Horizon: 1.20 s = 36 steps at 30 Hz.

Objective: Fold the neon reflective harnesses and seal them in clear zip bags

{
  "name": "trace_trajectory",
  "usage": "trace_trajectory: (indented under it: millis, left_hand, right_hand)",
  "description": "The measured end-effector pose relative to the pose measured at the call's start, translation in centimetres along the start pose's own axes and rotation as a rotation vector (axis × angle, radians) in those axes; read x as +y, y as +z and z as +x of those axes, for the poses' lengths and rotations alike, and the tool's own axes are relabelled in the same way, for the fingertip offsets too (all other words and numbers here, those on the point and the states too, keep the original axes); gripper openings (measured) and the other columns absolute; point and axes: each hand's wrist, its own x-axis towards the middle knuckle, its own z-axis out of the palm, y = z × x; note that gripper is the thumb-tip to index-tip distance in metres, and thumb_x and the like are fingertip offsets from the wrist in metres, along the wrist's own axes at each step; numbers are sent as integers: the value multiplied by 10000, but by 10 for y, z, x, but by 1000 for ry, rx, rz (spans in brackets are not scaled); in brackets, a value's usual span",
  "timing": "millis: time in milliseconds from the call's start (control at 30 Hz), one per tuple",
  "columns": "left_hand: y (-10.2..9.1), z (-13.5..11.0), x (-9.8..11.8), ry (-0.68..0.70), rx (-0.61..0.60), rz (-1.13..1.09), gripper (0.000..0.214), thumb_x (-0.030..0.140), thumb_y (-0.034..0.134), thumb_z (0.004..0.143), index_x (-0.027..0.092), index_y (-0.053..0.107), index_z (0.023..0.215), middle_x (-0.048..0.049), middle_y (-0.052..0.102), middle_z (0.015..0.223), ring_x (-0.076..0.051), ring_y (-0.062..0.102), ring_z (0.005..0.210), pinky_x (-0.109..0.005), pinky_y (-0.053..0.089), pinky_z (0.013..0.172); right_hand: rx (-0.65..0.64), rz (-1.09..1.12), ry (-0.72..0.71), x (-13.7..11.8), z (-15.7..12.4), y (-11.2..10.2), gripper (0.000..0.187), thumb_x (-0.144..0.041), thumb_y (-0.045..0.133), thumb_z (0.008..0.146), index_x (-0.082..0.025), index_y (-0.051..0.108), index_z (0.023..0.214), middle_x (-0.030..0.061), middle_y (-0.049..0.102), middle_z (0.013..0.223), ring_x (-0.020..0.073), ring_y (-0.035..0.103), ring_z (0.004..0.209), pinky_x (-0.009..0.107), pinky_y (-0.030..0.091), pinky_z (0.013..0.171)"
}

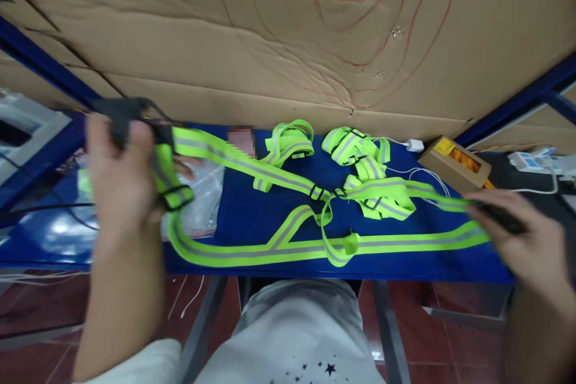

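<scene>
A neon yellow-green reflective harness [252,255] with a grey stripe is stretched between my two hands over the blue table. My left hand [121,174] is closed around its left end, where a black piece and a strap slider sit; motion blurs the fingers. My right hand [524,237] grips the harness's right end, with a dark buckle-like part at the fingers. Black sliders join the upper strap near the middle, and a short branch loops down to the lower strap. Behind it lie a bundled strap [292,144] and another bundle of straps [353,147].
The blue table [252,216] backs onto a cardboard wall [180,48] with red drawn lines. A clear plastic bag [202,198] lies by my left hand. At the right are a brown box [454,165] with orange contents and a white charger [414,145] with its cable.
</scene>
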Motion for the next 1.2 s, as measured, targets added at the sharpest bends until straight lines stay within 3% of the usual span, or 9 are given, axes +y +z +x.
trace_trajectory:
  millis: [100,167,300,467,633,800,933,1067,1200]
  left_hand:
    - [21,-71,-10,-100,-414,-67,316,419,632,954,208,512,1156,-75,647,1141,-137,705,629,-270,598,529]
    - [28,-114,-25,-186,-618,-42,357,481,568,984,246,500,1244,-86,632,1192,-159,725,725,-309,626,643]
    - [31,-163,-55,-294,-838,3,359,467,469,1037,254,478,1326,-80,629,1163,-178,720,877,-344,596,825]
    - [23,-166,-68,-349,-898,-22,364,462,430,1055,238,429,1342,-48,657,1021,-155,682,791,-342,560,795]
    - [17,-162,-69,-411,-866,-66,376,503,444,1041,242,410,1310,-74,668,1139,-138,682,734,-327,566,741]
    - [16,-164,-71,-442,-779,-92,394,516,469,1024,241,420,1303,-97,648,1237,-174,723,807,-338,591,757]
    - [4,-154,-58,-267,-688,195,389,509,513,994,251,515,1284,-79,696,1210,-225,736,894,-328,586,748]
    - [-21,-129,-35,165,-424,615,292,446,617,929,245,663,1137,-72,751,1093,-287,705,1034,-400,533,928]
    - [-44,-106,-25,248,-157,470,266,316,753,778,214,522,864,-73,745,1101,-246,708,997,-353,537,875]
  right_hand:
    - [-483,112,-298,-44,-31,43,388,-263,673,944,-372,678,1316,90,622,1260,259,632,1187,392,560,973]
    - [-642,78,-397,-67,-47,72,556,-226,681,926,-377,569,1449,95,572,1375,287,577,1275,447,550,1031]
    - [-621,-6,-418,-76,-56,115,426,-264,713,904,-265,665,1327,124,595,1384,328,587,1212,545,510,1042]
    - [-693,79,-173,-61,-38,119,117,-278,676,914,-190,735,962,113,704,1108,265,666,1011,382,543,853]
    - [-969,55,58,-67,-15,96,392,-563,618,918,-196,741,856,68,751,897,248,694,818,311,460,658]
    - [-1061,-39,264,-78,-10,88,530,-664,521,923,-210,744,766,66,745,756,238,693,687,302,415,576]
    - [-872,-457,199,-81,-22,91,586,-703,469,935,-200,738,800,136,742,779,301,707,711,328,416,569]
    - [-456,-681,-66,-80,-40,91,554,-592,449,1003,-169,642,1304,191,738,960,326,706,816,387,480,682]
    - [-417,-711,-338,-75,-54,82,608,-282,477,1019,-293,329,1609,192,638,1331,342,685,947,440,498,765]
